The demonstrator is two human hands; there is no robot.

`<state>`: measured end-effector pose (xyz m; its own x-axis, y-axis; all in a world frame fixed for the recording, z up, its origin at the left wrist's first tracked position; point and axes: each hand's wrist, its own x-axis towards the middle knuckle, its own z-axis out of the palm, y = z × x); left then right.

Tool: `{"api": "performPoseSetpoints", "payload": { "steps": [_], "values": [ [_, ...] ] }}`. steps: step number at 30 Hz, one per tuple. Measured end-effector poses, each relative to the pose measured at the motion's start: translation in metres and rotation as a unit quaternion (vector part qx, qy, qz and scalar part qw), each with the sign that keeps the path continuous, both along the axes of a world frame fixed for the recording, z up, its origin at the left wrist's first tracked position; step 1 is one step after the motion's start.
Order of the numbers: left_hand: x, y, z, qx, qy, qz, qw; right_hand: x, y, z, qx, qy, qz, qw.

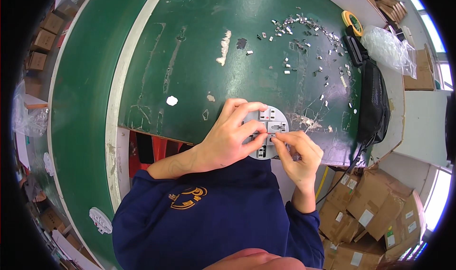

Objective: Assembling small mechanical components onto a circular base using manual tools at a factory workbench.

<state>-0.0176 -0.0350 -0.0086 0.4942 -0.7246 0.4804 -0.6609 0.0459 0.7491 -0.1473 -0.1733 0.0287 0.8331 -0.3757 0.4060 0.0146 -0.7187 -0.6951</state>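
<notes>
A round, light-grey plastic disc (pixel 280 115) with several square recesses and dark slots sits at the table's front edge, partly hidden by my fingers. My left hand (pixel 227 133) grips it from the left, its fingers curled over the top face and its thumb and index tips near the middle. From the right, my right hand (pixel 300 157) reaches in with thumb and index finger pinched together at the disc's centre. Whatever lies between those fingertips is too small to name.
Many small metal and white pieces (pixel 304 21) lie scattered over the green table (pixel 199 13). A yellow tape roll (pixel 352 22), a plastic bag (pixel 389 49) and a black mesh bag (pixel 373 99) line the right side. Cardboard boxes (pixel 380 201) stand below. Another disc (pixel 100 220) lies on the left bench.
</notes>
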Motion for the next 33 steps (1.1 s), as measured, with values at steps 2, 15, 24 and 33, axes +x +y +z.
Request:
{"api": "performPoseSetpoints", "payload": {
  "steps": [2, 15, 24, 33],
  "values": [
    [0.001, 0.0, 0.0, 0.004, 0.0, -0.002, 1.0, 0.001, 0.0, 0.001, -0.005, 0.004, 0.004, 1.0],
    [0.003, 0.007, 0.0, -0.03, 0.039, 0.0, 0.999, 0.017, -0.02, 0.009, -0.009, 0.094, 0.117, 0.989],
    [0.004, 0.009, 0.0, -0.037, 0.08, 0.024, 0.996, 0.026, -0.02, 0.009, -0.045, 0.124, 0.155, 0.979],
    [0.004, 0.01, -0.001, -0.023, 0.075, 0.021, 0.997, 0.028, -0.008, 0.018, -0.072, 0.185, 0.14, 0.97]
  ]
}}
